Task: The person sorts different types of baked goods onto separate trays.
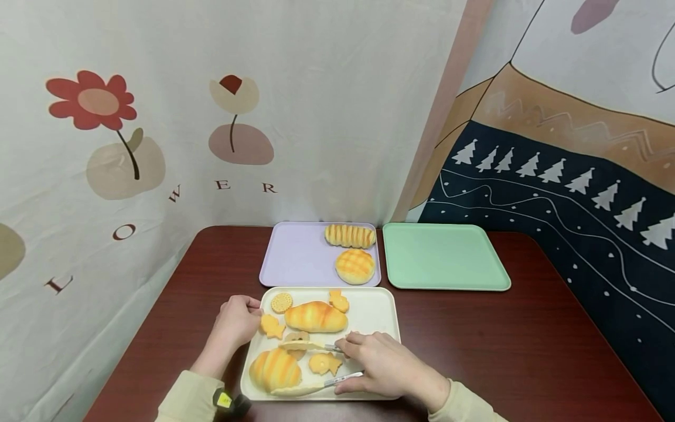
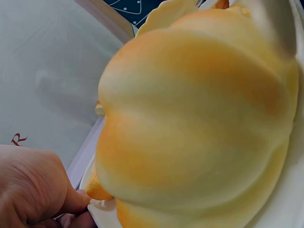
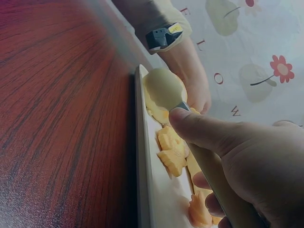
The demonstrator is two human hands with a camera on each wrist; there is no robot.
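My right hand (image 1: 387, 366) holds a pair of food tongs (image 3: 204, 161) with cream-coloured ends, their arms spread apart. Between the tong ends sits a striped bread roll (image 1: 275, 370) at the near left of a white tray (image 1: 371, 308). One tong end overlaps a ring-shaped biscuit (image 1: 297, 336); the other lies along the roll's near side. With thumb and fingers, my left hand (image 1: 237, 319) pinches the tray's left edge. A longer bread roll (image 1: 316, 317) rests farther back on this tray. In the left wrist view the near roll (image 2: 190, 118) fills most of the picture.
Around the rolls lie a fish-shaped biscuit (image 1: 324, 364), a round biscuit (image 1: 282, 302) and other small biscuits. Behind stands a purple tray (image 1: 300, 255) bearing a ridged loaf (image 1: 350, 236) and a round bun (image 1: 355, 266). A green tray (image 1: 443, 258) is beside it on the brown table (image 1: 527, 351).
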